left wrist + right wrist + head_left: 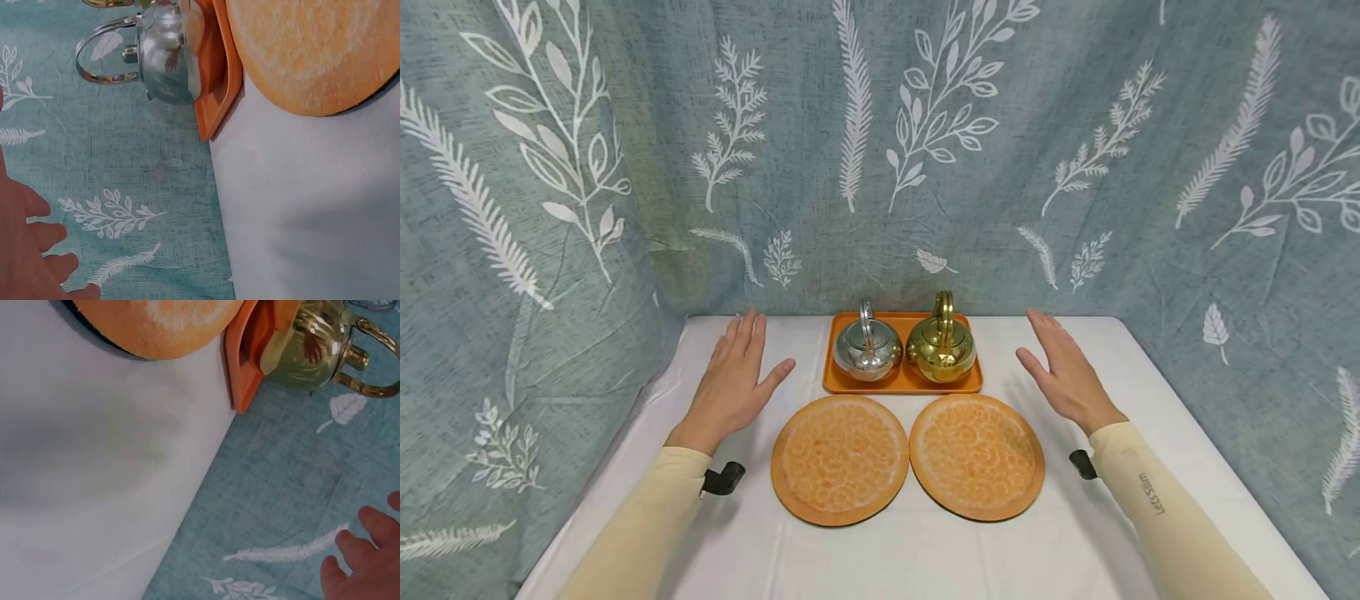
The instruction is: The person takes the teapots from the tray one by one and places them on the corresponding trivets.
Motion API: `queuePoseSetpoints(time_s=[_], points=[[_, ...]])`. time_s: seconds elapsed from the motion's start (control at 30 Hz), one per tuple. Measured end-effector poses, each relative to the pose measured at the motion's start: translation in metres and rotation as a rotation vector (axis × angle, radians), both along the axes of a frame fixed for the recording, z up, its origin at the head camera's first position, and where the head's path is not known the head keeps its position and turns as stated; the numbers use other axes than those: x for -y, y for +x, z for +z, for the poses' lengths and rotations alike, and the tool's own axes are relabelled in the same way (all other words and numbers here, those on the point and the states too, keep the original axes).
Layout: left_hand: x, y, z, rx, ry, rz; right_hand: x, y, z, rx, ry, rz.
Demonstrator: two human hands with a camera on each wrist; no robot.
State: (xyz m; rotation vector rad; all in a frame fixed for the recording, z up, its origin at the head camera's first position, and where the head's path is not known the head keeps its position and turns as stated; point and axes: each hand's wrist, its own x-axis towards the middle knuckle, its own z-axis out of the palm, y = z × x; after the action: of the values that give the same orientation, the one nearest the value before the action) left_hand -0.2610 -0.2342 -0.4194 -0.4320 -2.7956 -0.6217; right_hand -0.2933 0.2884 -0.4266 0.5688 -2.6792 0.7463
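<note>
My left hand (730, 383) hovers over the white table left of the tray, fingers straight and thumb spread, holding nothing. On the other side my right hand (1063, 371) is held likewise, its fingers extended and nothing in it. Between them an orange tray (904, 385) carries a silver teapot (868, 348) on its left and a gold teapot (942, 348) on its right, both with raised handles. In front of the tray lie two round mats printed like flatbread, a left mat (840, 458) and a right mat (977, 457), their edges almost touching.
A white cloth (880, 558) covers the table. Blue-green curtains (820, 242) with white leaf prints enclose the back and both sides. A small black device sits at each wrist, by the left sleeve (632, 525) and the right sleeve (1165, 517).
</note>
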Motion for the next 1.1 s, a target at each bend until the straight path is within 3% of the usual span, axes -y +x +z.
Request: queuePoseSetpoints(time_s=[0.23, 1.1], points=[[-0.005, -0.002, -0.003, 0.014, 0.026, -0.007, 0.003, 0.0, 0.0, 0.054, -0.023, -0.013], [-0.011, -0.01, -0.009, 0.024, 0.048, -0.011, 0.005, -0.008, -0.003, 0.096, -0.043, -0.009]])
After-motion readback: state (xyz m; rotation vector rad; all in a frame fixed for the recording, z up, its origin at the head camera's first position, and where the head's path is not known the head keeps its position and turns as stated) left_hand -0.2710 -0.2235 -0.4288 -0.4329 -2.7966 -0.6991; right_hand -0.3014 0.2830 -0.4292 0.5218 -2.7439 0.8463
